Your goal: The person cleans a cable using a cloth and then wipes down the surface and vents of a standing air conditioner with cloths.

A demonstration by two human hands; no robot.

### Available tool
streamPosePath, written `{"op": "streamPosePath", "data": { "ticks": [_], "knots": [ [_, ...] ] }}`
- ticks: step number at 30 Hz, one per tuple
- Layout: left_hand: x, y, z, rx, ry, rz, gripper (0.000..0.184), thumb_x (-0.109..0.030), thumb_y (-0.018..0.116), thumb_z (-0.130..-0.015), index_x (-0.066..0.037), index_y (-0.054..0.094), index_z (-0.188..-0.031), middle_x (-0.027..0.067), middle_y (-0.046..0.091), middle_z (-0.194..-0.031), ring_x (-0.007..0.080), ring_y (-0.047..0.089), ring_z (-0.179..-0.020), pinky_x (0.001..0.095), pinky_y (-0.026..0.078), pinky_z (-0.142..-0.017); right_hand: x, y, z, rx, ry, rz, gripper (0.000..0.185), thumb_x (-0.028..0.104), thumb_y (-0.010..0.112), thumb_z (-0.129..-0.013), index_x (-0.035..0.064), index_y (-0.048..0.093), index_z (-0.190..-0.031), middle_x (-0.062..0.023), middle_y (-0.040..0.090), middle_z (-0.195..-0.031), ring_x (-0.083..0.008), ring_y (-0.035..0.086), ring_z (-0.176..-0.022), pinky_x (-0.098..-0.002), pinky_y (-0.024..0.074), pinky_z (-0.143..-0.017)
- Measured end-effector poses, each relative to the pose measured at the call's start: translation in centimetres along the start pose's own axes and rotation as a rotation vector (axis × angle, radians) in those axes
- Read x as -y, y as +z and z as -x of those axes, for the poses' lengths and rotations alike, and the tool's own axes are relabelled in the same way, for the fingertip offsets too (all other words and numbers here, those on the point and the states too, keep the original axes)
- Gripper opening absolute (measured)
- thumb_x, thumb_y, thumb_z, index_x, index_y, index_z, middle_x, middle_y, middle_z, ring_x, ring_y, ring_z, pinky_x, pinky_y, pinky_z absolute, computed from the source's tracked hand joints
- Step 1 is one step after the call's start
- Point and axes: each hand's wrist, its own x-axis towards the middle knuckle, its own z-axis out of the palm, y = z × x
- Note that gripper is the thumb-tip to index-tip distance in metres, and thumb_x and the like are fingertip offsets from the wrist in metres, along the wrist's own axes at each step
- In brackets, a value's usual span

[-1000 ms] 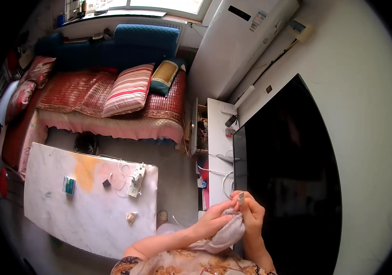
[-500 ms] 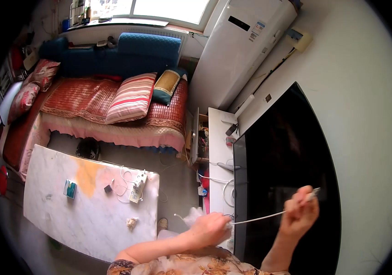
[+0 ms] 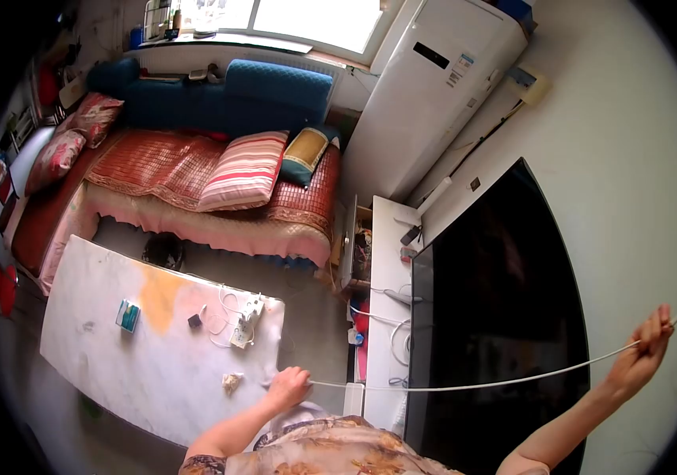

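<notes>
A white cable [image 3: 505, 383] stretches in a shallow curve between my two hands, in front of the black television [image 3: 497, 317]. My right hand [image 3: 646, 348] is raised at the far right, its fingers closed on the cable near a plug end that sticks out past them. My left hand [image 3: 289, 386] is closed round the cable beside the right edge of the marble table [image 3: 156, 372]. A pale cloth [image 3: 300, 415] shows below my left hand; whether the fingers also hold it is hard to tell.
On the table lie a power strip [image 3: 247, 323] with cords, a black adapter [image 3: 194, 321], a teal box [image 3: 127, 315] and a crumpled item [image 3: 232, 384]. An open drawer [image 3: 361, 241] adjoins the white TV cabinet [image 3: 386, 317]. A sofa [image 3: 156, 170] stands beyond.
My hands have moved from close together to far apart, the right one up and rightward, the left one leftward to the table edge. Much more cable now spans between them.
</notes>
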Motion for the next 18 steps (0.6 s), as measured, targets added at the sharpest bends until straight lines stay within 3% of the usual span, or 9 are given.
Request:
{"op": "streamPosePath", "data": {
  "ticks": [10, 15, 16, 18],
  "knots": [
    [6.5, 2.8, 7.2, 0.046, -0.225, -0.040, 0.031, -0.020, 0.074, -0.076, -0.008, 0.060, -0.101, 0.0124, 0.060, -0.091, 0.0344, 0.062, -0.088, 0.0449, 0.052, -0.074, 1.4, -1.9, -3.8, -0.032, 0.024, 0.059, 0.012, 0.001, 0.053, -0.100, -0.0063, 0.047, -0.108, -0.0043, 0.030, -0.076, -0.0111, 0.023, -0.060, -0.0258, 0.0246, -0.050],
    [7.6, 5.1, 9.7, 0.028, -0.408, 0.088, 0.042, -0.021, 0.072, -0.078, -0.007, 0.056, -0.114, 0.0171, 0.060, -0.105, 0.0392, 0.059, -0.100, 0.0480, 0.050, -0.085, 2.7, -5.8, -5.8, -0.019, -0.065, 0.240, 0.027, -0.005, 0.054, -0.097, -0.0111, 0.046, -0.123, -0.0028, 0.027, -0.081, -0.0123, 0.025, -0.066, -0.0273, 0.0269, -0.057],
    [7.9, 5.4, 10.7, 0.051, -0.452, 0.099, 0.042, -0.020, 0.071, -0.079, -0.007, 0.055, -0.115, 0.0181, 0.060, -0.107, 0.0401, 0.058, -0.103, 0.0487, 0.049, -0.086, 3.2, -7.3, -6.8, -0.029, -0.069, 0.376, 0.025, -0.004, 0.053, -0.097, -0.0096, 0.047, -0.121, -0.0042, 0.033, -0.086, -0.0135, 0.032, -0.071, -0.0278, 0.0309, -0.062],
    [11.3, 7.4, 14.8, 0.176, -0.605, 0.039, 0.038, -0.018, 0.067, -0.081, -0.009, 0.055, -0.116, 0.0197, 0.059, -0.111, 0.0417, 0.056, -0.105, 0.0495, 0.048, -0.087, 6.7, -11.3, -9.0, 0.141, -0.363, 1.375, 0.021, -0.002, 0.052, -0.097, -0.0066, 0.049, -0.117, -0.0068, 0.046, -0.095, -0.0161, 0.044, -0.081, -0.0289, 0.0391, -0.073]
  ]
}}
